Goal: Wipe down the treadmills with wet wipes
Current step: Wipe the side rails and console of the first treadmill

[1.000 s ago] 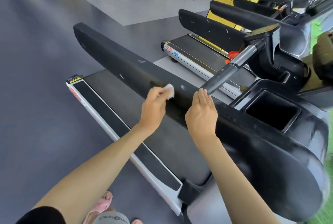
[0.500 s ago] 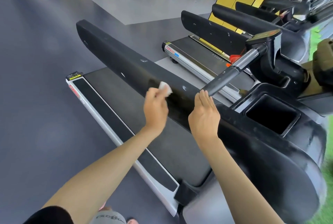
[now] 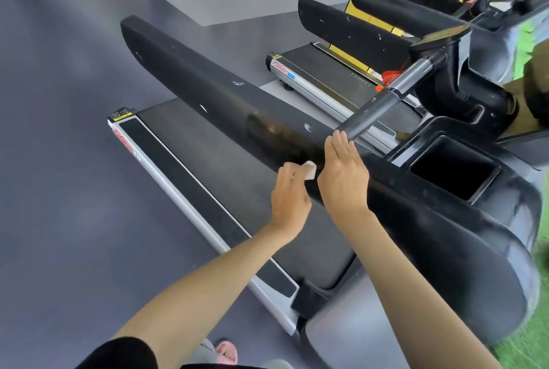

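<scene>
Closest in, pinching a small white wet wipe (image 3: 310, 170) at the fingertips of the left hand (image 3: 289, 196), pressing it against the near face of the black side rail (image 3: 193, 83). Just beside, laying the right hand (image 3: 344, 178) flat along the rail's top, fingers straight and together, steadying. Sizing up the wipe: light, soft, limp, probably slick with moisture. Best bunched between thumb and fingertips and pushed flat, else apt to slide loose. Sizing up the rail: stiff, smooth, fixed, likely fine under firm pressure. Below, the treadmill belt (image 3: 214, 154). Further right, a cup-holder recess (image 3: 451, 171) and a grey handgrip bar (image 3: 374, 110). Beyond, a second treadmill (image 3: 323, 71), by the look of it waiting its turn.
</scene>
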The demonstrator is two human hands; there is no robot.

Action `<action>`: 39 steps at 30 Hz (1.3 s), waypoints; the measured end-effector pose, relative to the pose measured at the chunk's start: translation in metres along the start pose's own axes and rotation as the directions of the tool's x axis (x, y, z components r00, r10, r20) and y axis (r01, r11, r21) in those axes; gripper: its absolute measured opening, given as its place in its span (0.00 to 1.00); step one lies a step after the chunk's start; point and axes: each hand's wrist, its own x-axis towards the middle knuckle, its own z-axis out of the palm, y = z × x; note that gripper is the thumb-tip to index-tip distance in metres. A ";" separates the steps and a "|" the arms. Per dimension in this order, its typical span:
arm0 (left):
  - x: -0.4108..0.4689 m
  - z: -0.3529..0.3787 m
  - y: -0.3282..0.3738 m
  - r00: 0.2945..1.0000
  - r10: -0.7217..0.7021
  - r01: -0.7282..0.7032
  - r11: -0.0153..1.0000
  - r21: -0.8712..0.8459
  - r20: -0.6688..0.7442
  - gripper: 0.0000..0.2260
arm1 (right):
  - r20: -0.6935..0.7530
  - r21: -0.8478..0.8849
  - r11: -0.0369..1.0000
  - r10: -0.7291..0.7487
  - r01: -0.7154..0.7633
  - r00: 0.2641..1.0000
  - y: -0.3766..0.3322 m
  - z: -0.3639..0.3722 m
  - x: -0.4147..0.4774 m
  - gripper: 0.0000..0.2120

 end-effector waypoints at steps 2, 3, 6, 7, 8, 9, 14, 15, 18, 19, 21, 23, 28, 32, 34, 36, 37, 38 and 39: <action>0.016 -0.007 -0.014 0.972 -0.187 0.172 0.979 -0.107 -0.145 0.16 | 0.019 0.006 1.000 0.008 -0.008 1.000 0.000 -0.001 0.000 0.19; 0.027 -0.009 -0.020 0.921 -0.317 0.282 0.944 -0.173 -0.226 0.15 | 0.036 0.009 1.000 0.014 -0.015 0.999 -0.001 -0.002 0.000 0.21; 0.035 0.001 -0.024 0.852 -0.435 0.371 0.894 -0.252 -0.291 0.12 | 0.034 -0.007 1.000 0.020 -0.020 0.999 -0.003 -0.002 0.000 0.23; 0.026 0.008 -0.018 0.873 -0.410 0.346 0.903 -0.254 -0.265 0.12 | 0.023 -0.015 1.000 0.016 -0.016 1.000 -0.003 0.000 0.000 0.23; 0.013 0.018 -0.012 0.903 -0.372 0.314 0.913 -0.261 -0.217 0.11 | 0.017 -0.018 1.000 0.010 -0.010 1.000 -0.002 0.000 0.000 0.22; -0.001 0.025 -0.006 0.927 -0.338 0.286 0.917 -0.277 -0.161 0.11 | 0.014 -0.023 1.000 0.002 -0.002 1.000 -0.001 0.000 0.000 0.22; 0.015 0.021 -0.028 0.877 -0.417 0.306 0.868 -0.390 -0.240 0.15 | 0.045 -0.042 0.999 -0.002 0.004 0.999 -0.001 -0.002 -0.001 0.25; 0.030 0.013 -0.038 0.823 -0.480 0.340 0.844 -0.416 -0.302 0.18 | 0.050 -0.044 0.999 0.007 -0.005 0.999 -0.002 -0.002 -0.001 0.25; 0.053 0.007 -0.061 0.728 -0.615 0.420 0.750 -0.512 -0.304 0.13 | 0.054 -0.036 0.999 0.037 -0.035 0.998 -0.005 -0.002 0.000 0.25; 0.050 0.012 -0.058 0.722 -0.628 0.435 0.739 -0.514 -0.291 0.12 | 0.045 -0.037 0.999 0.039 -0.037 0.998 -0.006 -0.003 0.000 0.24; 0.030 0.031 -0.046 0.759 -0.614 0.443 0.731 -0.519 -0.218 0.14 | 0.041 -0.032 0.999 0.031 -0.030 0.999 -0.006 -0.002 0.000 0.24; 0.010 0.042 -0.035 0.811 -0.575 0.437 0.719 -0.540 -0.109 0.11 | 0.059 -0.009 0.999 0.034 -0.033 0.998 -0.005 -0.002 0.000 0.24; 0.052 0.015 -0.071 0.715 -0.632 0.434 0.738 -0.517 -0.301 0.11 | 0.079 0.022 0.999 0.035 -0.037 0.996 -0.005 -0.002 0.000 0.22; 0.079 -0.008 -0.075 0.654 -0.674 0.440 0.708 -0.553 -0.343 0.11 | -0.018 0.131 0.978 0.168 -0.164 0.986 -0.019 -0.007 0.004 0.24; 0.064 0.004 -0.065 0.725 -0.595 0.402 0.774 -0.489 -0.347 0.18 | -0.017 0.187 0.961 0.209 -0.203 0.978 -0.029 -0.008 0.006 0.30; 0.044 0.012 -0.056 0.836 -0.478 0.330 0.831 -0.448 -0.271 0.18 | -0.019 0.206 0.973 0.107 -0.101 0.994 -0.038 -0.007 0.010 0.30; 0.040 0.008 -0.053 0.861 -0.446 0.307 0.839 -0.449 -0.245 0.18 | -0.015 0.207 0.978 0.044 -0.040 0.999 -0.040 -0.006 0.013 0.29; 0.043 0.002 -0.055 0.865 -0.441 0.298 0.835 -0.463 -0.239 0.19 | -0.004 0.209 0.978 0.000 0.001 1.000 -0.042 -0.004 0.017 0.29; 0.052 -0.006 -0.059 0.852 -0.455 0.295 0.825 -0.482 -0.259 0.19 | 0.007 0.214 0.977 -0.025 0.023 1.000 -0.043 -0.003 0.020 0.30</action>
